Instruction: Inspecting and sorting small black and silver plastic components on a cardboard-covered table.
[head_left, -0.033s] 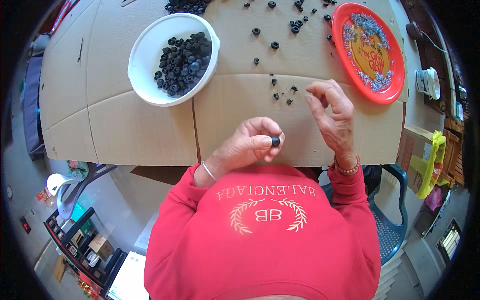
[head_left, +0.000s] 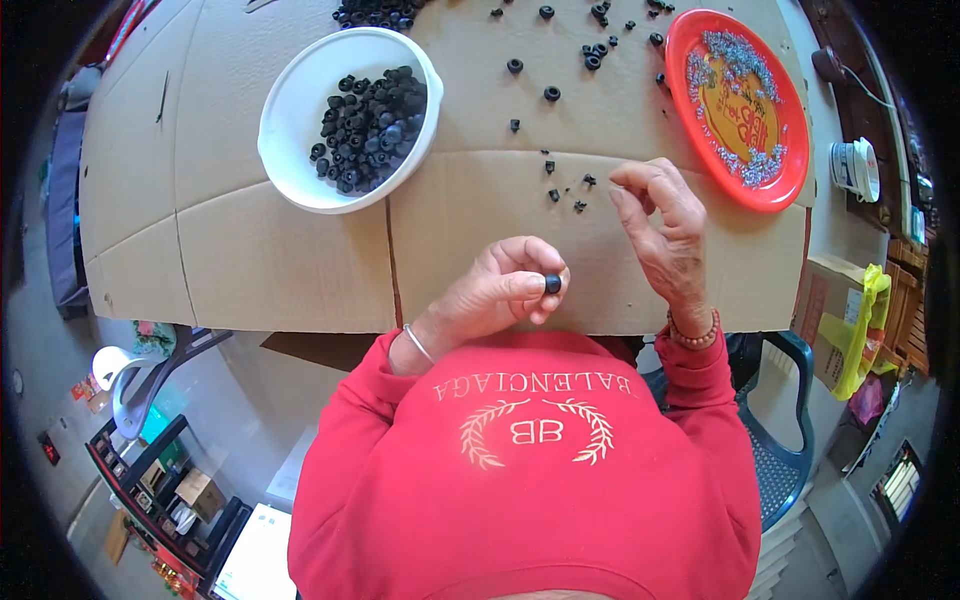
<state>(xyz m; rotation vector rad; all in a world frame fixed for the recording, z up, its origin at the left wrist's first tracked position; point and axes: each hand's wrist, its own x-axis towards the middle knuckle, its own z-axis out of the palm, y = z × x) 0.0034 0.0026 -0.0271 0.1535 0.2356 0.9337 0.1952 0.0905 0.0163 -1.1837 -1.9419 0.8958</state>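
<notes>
Head view: person's left hand (head_left: 492, 286), thumb and finger clamped on small black part (head_left: 552, 285); right hand (head_left: 668, 222) farther out, fingertips close, cannot tell if touching; loose black bits (head_left: 554, 195) left of right fingers; white bowl (head_left: 288, 140) beyond left fingers, red plate (head_left: 797, 150) beyond right ones

From my remote seat I see one small black piece (head_left: 552, 284) pinched between the thumb and fingers of the left hand (head_left: 510, 280). It is short and rounded, sitting right at the fingertips with part of its surface exposed; I can't make out its finer detail. Just left of the thumb and forefinger of the right hand (head_left: 665, 225), I see a few tiny black bits (head_left: 590, 181), irregular in shape, scattered apart beyond the left fingertips.
</notes>
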